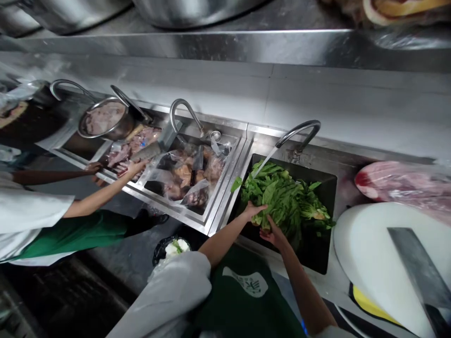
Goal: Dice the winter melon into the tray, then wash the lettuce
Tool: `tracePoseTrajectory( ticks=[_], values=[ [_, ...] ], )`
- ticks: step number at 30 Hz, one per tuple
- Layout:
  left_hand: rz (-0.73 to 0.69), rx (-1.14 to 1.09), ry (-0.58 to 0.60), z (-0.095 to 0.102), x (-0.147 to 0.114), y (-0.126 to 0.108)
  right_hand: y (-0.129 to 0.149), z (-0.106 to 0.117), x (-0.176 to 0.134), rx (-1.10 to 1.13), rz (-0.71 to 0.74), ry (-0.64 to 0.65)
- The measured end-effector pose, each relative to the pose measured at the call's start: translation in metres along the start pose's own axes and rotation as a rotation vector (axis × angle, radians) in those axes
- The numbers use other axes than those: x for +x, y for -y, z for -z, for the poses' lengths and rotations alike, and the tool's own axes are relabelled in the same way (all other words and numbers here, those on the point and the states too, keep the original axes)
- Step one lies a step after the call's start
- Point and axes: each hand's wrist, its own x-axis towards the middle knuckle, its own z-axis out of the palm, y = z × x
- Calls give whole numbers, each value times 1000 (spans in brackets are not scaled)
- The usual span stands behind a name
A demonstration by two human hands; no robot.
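A large heap of leafy greens (pixel 278 192) lies in the dark sink (pixel 313 263) in front of me. At its near edge my left hand (pixel 254 211) holds the greens from the left, its fingers pointing right. Just below and to the right, my right hand (pixel 276 235) grips the same near end, thumb up and fingers turned left. The leaves hide parts of both hands' fingers. Water runs from the curved faucet (pixel 299 129) onto the far left of the heap.
To the right are a white round cutting board (pixel 366 244), a cleaver (pixel 419 263) and wrapped meat (pixel 405 183). Left, a second sink (pixel 207 218) holds bagged meat with a cleaver on it. A co-worker's hands (pixel 136 166) handle meat and a cleaver. A steel shelf (pixel 225 47) hangs above.
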Motion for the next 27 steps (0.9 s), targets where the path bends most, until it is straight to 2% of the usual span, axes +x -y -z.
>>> tracePoseTrajectory(
  ticks=[3,7,10,13,16,19,23,25,27],
  values=[
    [-86,-73,54,15,-20,-7,-13,-20,-24,10,134,13],
    [-332,-284,160,44,-74,-15,-34,-42,-65,-20,339,23],
    [-520,-301,109,74,-115,-20,-41,-66,-88,-92,587,27],
    [-621,-248,-34,106,-132,-20,-33,-88,-91,-221,860,67],
    [-608,-279,-120,129,-117,-14,-13,-102,-74,-447,920,91],
    [-558,-384,-116,136,-83,-10,19,-109,-50,-666,916,27],
    [-591,-572,-153,122,-33,-28,88,-119,-26,-823,959,-45],
    [-625,-689,-170,109,-9,-50,134,-128,-16,-857,1001,-29],
    [-643,-786,-154,93,15,-79,181,-138,-4,-809,1104,17]
  ],
)
